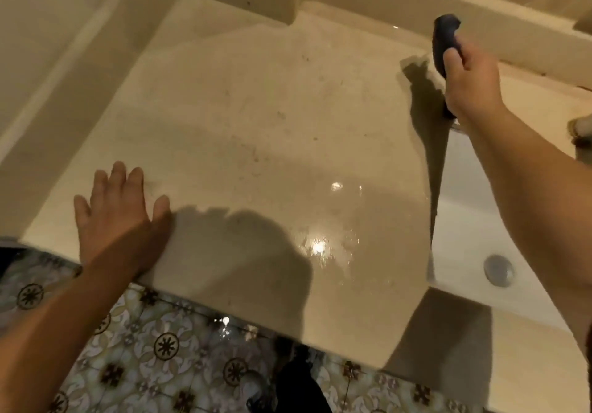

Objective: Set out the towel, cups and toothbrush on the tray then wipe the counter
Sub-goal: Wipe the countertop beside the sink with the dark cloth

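the left hand [118,217] lies flat on the beige stone counter [256,108] near its front edge, palm down, fingers spread and pinching nothing. the forearm comes up from the lower left over the patterned floor tiles [166,345], which show dark flower shapes on pale ground. the counter's middle is bare and glossy, wet-looking near the front where two bright light spots reflect, with a few faint dark specks farther back. a broad shadow falls across the stone beside the left hand.

further right, the right hand [471,82] is raised over the back corner of the counter, closed around a dark blue cloth [443,41]. the cloth is bunched; one end sticks up past the fingertips and a bit shows below the heel of the hand, so most of it sits inside the fist. whether it touches the stone i can't tell. below that arm is the white sink [464,207], its round metal drain [499,270] near the front. no writing or brand can be read anywhere.
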A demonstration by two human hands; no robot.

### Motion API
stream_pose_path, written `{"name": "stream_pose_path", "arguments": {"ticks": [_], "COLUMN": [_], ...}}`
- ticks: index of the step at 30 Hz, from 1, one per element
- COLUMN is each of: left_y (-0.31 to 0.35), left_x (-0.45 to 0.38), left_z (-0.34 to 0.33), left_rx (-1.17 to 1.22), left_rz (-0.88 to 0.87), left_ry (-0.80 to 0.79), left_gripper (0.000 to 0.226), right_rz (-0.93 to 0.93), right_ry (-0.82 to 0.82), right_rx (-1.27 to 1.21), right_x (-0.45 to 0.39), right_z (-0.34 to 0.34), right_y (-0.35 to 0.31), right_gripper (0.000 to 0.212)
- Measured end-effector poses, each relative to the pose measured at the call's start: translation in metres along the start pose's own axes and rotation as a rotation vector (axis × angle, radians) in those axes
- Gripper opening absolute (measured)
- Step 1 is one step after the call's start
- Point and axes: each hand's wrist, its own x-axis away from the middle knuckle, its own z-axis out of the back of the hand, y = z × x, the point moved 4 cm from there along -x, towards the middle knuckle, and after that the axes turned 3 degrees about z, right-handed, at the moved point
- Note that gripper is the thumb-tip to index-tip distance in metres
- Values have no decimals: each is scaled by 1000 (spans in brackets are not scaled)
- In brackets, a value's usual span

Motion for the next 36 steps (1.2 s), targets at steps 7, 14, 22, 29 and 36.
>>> {"name": "stream_pose_path", "arguments": {"ticks": [7,14,22,29,36], "left_y": [-3,-2,0,-2,-3], "left_x": [-5,-1,0,7,7], "left_z": [-3,-2,-3,-2,-4], "left_rx": [-54,-3,26,72,61], "left_rz": [31,-6,-6,-43,-34], "left_ry": [-24,4,74,68,37], "left_gripper": [55,55,58,68,69], "right_rz": [362,519,679,571,-702], "right_ry": [-253,-372,-680,-750,-671], "right_rx": [430,363,220,-30,-1140], "right_x": [-63,43,323,426,424], "right_z": [-61,-58,-50,-51,-62], "right_y": [28,2,-43,-64,-63], "right_gripper": [47,44,47,41,33]}}
